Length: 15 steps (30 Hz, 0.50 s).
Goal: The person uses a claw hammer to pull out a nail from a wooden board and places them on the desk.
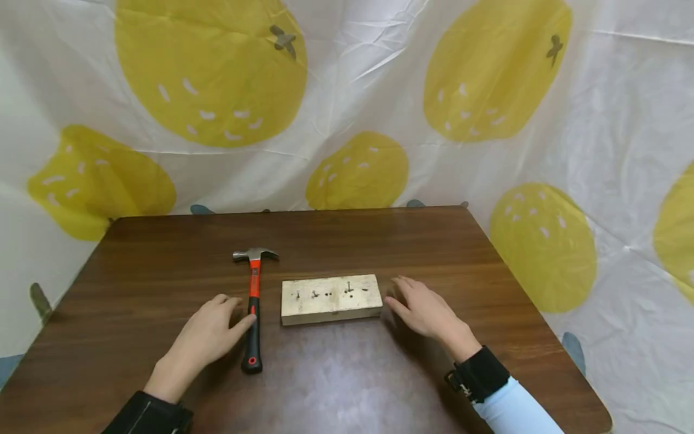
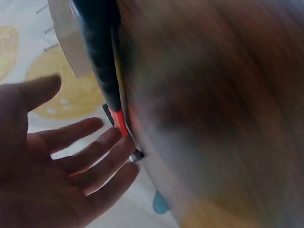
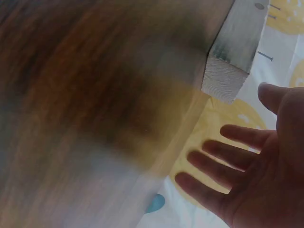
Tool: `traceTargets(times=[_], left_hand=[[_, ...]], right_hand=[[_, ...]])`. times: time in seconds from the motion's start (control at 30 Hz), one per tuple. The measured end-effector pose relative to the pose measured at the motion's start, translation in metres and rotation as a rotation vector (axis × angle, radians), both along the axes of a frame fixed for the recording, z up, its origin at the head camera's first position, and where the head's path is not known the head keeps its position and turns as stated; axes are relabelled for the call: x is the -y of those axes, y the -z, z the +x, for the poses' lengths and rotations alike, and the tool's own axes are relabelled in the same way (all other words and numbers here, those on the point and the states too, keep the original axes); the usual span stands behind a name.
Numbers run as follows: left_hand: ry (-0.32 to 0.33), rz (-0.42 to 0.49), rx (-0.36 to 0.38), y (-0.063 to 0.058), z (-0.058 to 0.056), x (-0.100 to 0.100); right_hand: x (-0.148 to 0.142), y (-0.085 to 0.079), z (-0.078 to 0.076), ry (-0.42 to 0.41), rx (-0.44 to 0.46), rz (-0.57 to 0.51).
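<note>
A claw hammer [image 1: 254,289] with a red and black handle lies on the table, its steel head toward the back. My left hand [image 1: 208,331] is at its left side, thumb tip overlapping the handle in the head view. In the left wrist view the fingers of that hand [image 2: 90,156] are spread and relaxed beside the handle [image 2: 102,61]. To the right of the hammer sits a pale wooden block [image 1: 332,307] with several nails standing up from its top. Just off the block's right end, my right hand [image 1: 425,307] has its fingers loosely extended, holding nothing.
Everything rests on a dark brown wooden table [image 1: 336,386]. Behind it and along the right side hangs a white curtain [image 1: 368,78] printed with yellow fruit. A black band [image 1: 479,374] circles my right wrist; another [image 1: 146,416] is on the left.
</note>
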<state>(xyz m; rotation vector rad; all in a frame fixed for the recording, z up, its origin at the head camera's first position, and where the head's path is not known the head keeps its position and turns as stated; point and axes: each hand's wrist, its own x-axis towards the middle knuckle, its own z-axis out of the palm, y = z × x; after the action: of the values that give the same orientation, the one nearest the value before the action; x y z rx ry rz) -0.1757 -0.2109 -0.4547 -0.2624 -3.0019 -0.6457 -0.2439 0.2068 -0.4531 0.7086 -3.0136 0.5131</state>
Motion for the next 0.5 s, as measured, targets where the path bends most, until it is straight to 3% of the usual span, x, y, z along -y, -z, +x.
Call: traceTargets(times=[0.27,0.5], left_hand=[[-0.051,0.007,0.205,0.005,0.001,-0.013],[-0.067,0.006,0.213,0.010,0.005,-0.020]], right_hand=[[0.004,-0.002,0.001,-0.004,-0.024,-0.006],[0.003,-0.002,0.004,-0.002,-0.005,0.006]])
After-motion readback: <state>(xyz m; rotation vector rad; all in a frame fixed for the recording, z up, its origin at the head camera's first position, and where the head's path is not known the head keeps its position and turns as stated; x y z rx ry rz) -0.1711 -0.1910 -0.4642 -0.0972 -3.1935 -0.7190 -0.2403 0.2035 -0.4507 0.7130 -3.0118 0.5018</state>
